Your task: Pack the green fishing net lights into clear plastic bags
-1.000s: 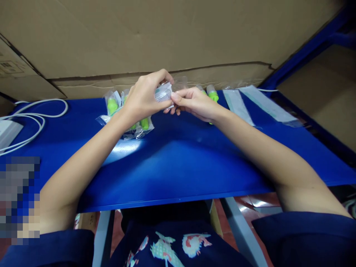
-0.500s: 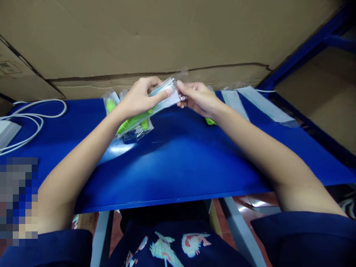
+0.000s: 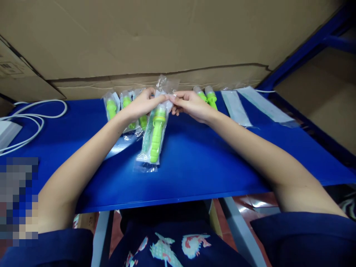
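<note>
Between my hands is a clear plastic bag point(image 3: 147, 146), its open-looking top end pointing away from me. Inside lies a lime-green ribbed stick point(image 3: 156, 137) with a clear cap, beside a white and pale-green card or sleeve. My left hand point(image 3: 144, 104) grips the bag's upper left, thumb on top. My right hand point(image 3: 191, 104) pinches the upper right, its fingertips close to the left thumb. Several similar filled bags point(image 3: 111, 107) lie left of my left hand, partly hidden by it. Two loose lime-green sticks point(image 3: 210, 97) with clear caps lie behind my right hand.
Two flat bags with pale inserts point(image 3: 236, 107) lie on the right of the blue table point(image 3: 194, 167). A white cable point(image 3: 41, 111) coils beside a white box point(image 3: 9, 135) at left. Cardboard point(image 3: 167, 37) walls the back; a blue metal frame point(image 3: 314, 40) rises at right.
The held bag has swung from slanting up rightward to pointing down toward me, showing its green stick. My right hand has shifted slightly left and down, uncovering the loose sticks.
</note>
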A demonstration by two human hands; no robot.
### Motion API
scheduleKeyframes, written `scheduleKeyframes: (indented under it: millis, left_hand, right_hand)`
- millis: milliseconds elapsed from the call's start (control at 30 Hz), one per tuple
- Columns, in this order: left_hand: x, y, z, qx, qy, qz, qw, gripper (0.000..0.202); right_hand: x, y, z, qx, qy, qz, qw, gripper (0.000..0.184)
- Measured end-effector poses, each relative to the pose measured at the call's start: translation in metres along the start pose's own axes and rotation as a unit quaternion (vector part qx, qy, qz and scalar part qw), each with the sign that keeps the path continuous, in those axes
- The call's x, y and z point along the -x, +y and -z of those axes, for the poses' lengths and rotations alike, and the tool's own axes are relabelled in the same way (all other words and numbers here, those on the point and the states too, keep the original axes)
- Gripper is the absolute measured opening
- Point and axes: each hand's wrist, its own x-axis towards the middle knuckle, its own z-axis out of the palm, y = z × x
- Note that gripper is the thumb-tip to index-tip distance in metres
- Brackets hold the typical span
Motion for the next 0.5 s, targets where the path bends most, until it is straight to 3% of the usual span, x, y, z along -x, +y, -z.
scheduleKeyframes:
  millis: [200, 400, 500]
  left_hand:
    - [-0.014, -0.024, 0.0, 0.018, -0.047, -0.01, 0.999, 0.04]
    - [-0.018, -0.037, -0.009, 0.076, -0.019, 0.005, 0.997, 0.006]
    - [-0.019, -0.041, -0.009, 0.105, -0.014, -0.016, 0.994, 0.004]
  right_hand:
    - [-0.001, 0.029, -0.012, -0.009, 0.027, -0.02, 0.999, 0.051]
    - [-0.005, 0.041, -0.01, 0.025, 0.027, 0.01, 0.999, 0.053]
    - [-0.007, 0.045, -0.01, 0.03, 0.062, 0.018, 0.997, 0.049]
